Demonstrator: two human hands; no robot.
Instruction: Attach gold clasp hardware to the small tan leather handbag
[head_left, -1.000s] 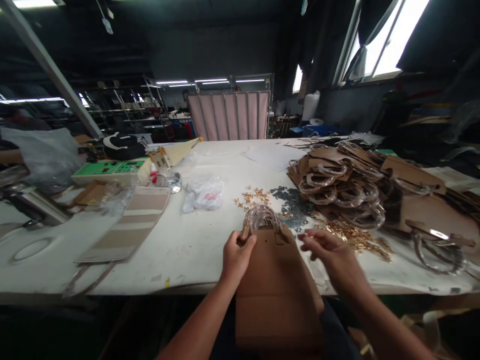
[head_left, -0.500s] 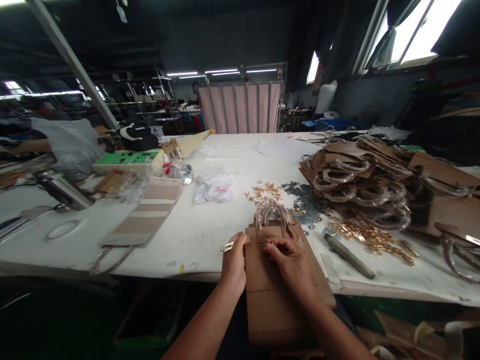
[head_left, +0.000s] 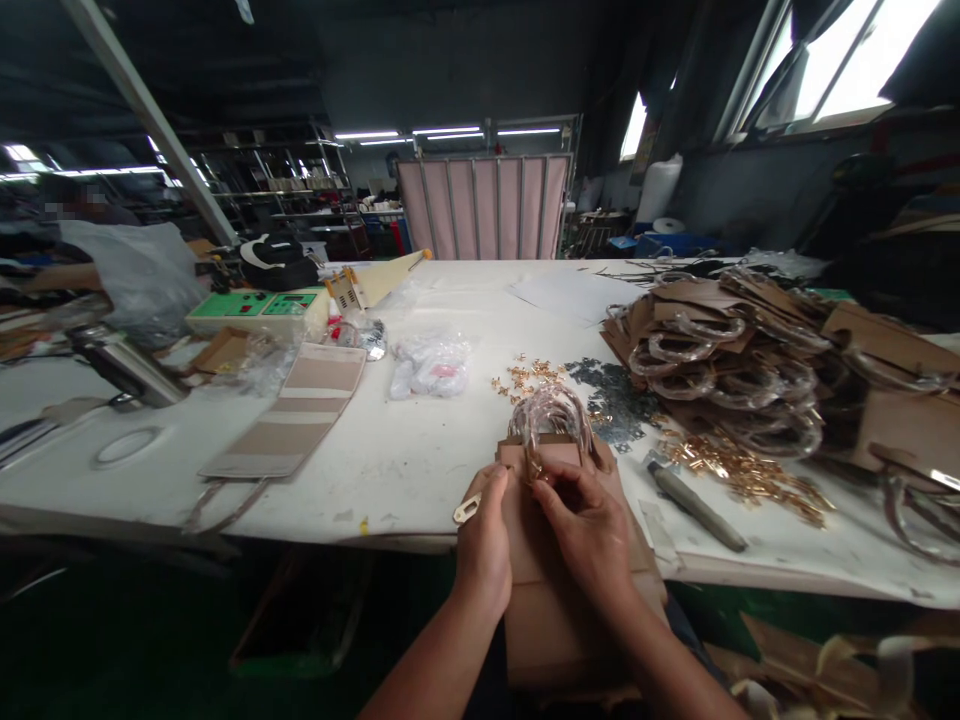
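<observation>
Brown bag (head_left: 536, 560) being held
Left fingers (head_left: 491, 495) are gripping its edge and a gold fitting (head_left: 466, 509); right fingers (head_left: 555, 508) are pinching its wrapped handle (head_left: 532, 432) low.

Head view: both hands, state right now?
Left hand: closed on the brown bag, gold metal piece also held.
Right hand: pinched closed by the handles; whether it holds anything cannot be told.

Ahead of me, pink metal-framed screen (head_left: 486, 207) beyond white worktop (head_left: 375, 430). Dark back wall (head_left: 450, 70), lit strip lights (head_left: 448, 130). Bright window (head_left: 832, 50) to my right. Green floor (head_left: 180, 620) below.
</observation>
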